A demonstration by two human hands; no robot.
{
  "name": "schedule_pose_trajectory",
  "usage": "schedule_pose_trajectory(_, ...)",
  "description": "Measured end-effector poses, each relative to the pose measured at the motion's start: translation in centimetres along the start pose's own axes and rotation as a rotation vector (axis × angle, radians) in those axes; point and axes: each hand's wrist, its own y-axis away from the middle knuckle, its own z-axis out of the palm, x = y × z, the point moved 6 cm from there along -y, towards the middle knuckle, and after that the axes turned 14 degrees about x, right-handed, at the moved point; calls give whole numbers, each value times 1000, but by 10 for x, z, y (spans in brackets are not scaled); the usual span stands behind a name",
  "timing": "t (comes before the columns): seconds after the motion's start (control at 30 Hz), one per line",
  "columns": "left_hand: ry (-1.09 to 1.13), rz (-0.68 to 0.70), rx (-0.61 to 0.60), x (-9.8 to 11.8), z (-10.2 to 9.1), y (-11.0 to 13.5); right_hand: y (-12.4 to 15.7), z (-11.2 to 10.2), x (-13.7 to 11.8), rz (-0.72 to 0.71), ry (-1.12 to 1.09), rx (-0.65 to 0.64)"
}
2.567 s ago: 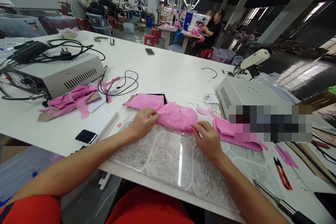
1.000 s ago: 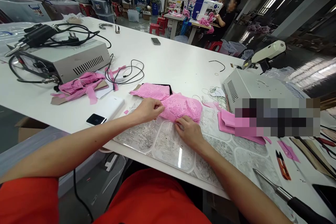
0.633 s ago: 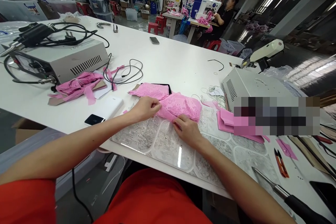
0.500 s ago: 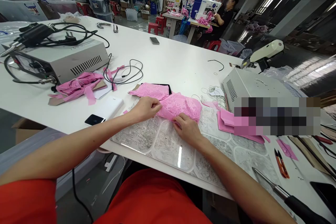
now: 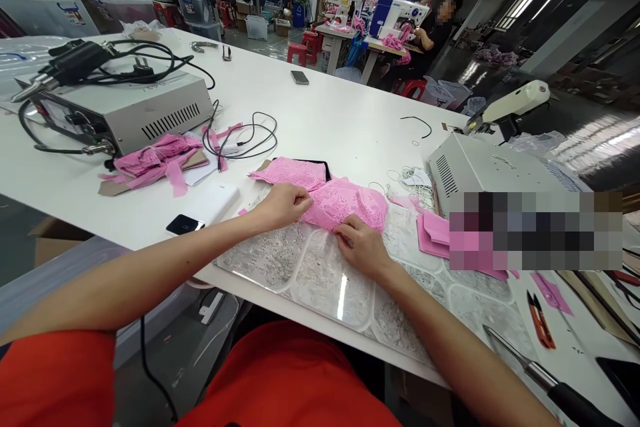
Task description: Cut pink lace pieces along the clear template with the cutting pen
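A pink lace fabric piece [image 5: 353,203] lies on a clear patterned mat [image 5: 330,280] before me. My left hand [image 5: 285,205] pinches its left edge between thumb and fingers. Lower and to the right, my right hand [image 5: 361,245] is closed with its fingertips on the front edge of the same piece. Behind my left hand is another pink lace portion [image 5: 295,172], with a dark flat object partly hidden under it; I cannot tell whether the two lace parts are joined. Folded pink fabric [image 5: 434,235] rests right of the mat's middle.
At left stand a grey metal box [image 5: 155,110] with a cabled hand tool and a bundle of pink strips [image 5: 155,160]. Another grey box [image 5: 490,170] is at right. Orange-handled thread snips [image 5: 541,320] and a black-handled pointed tool [image 5: 555,380] lie near my right forearm. A person sews beyond the table.
The strip along the lace's front edge, visible between my hands before, now lies flush with the lace. Both hands keep nearly the same place; the whole view has shifted slightly.
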Motion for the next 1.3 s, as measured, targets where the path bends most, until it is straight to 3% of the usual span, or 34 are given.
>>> schedule_pose_trajectory(0.53, -50, 51, 31, -4, 0, -5, -5, 0, -1, -37, 30, -57)
schedule_pose_trajectory(0.73, -76, 136, 49, -4, -2, -4, -10, 0, -7, -129, 55, -125)
schedule_pose_trajectory(1.0, -107, 412, -32, -9, -9, 31, 2, -9, -16, -228, 50, -162)
schedule_pose_trajectory(1.2, -297, 900, -106, -13, -8, 84, 34, -27, -23, -255, -26, -181)
schedule_pose_trajectory(1.3, -333, 965, -118, -15, -3, 92, 41, -32, -24, -250, -95, -146)
